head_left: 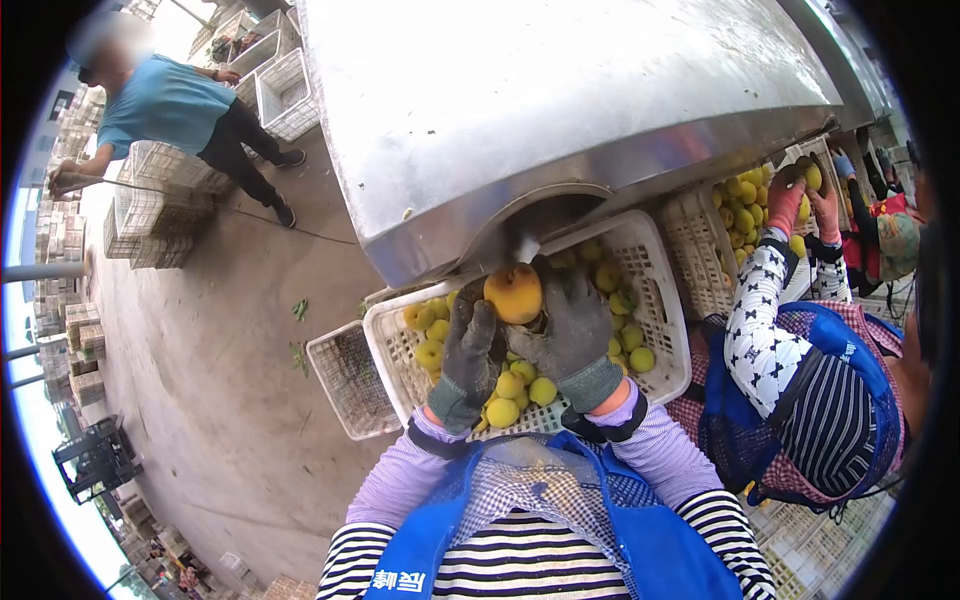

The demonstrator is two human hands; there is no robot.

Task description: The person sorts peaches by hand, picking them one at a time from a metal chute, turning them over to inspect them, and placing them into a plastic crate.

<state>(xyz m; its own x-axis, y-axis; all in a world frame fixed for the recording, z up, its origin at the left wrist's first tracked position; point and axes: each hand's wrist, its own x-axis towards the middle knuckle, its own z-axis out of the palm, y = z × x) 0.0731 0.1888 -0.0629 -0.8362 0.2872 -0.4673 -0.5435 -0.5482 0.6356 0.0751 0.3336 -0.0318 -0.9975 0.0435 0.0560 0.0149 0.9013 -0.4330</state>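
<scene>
An orange-yellow fruit (513, 293) with a brown spot is held between my two gloved hands, in front of a round opening in the metal machine. My left hand (468, 352), in a dark grey glove, is at the fruit's left side. My right hand (572, 335), gloved the same way, has its fingers against the fruit's right side. Below them stands a white plastic crate (672, 335) with many yellow-green fruits (503, 412) in it.
The metal machine (580, 90) spans the top middle. An empty crate (350, 385) stands left of mine. At right, a co-worker in pink gloves (785, 205) handles fruit over another crate. A person in blue (165, 105) stands upper left by stacked crates. A forklift (95, 458) is far left.
</scene>
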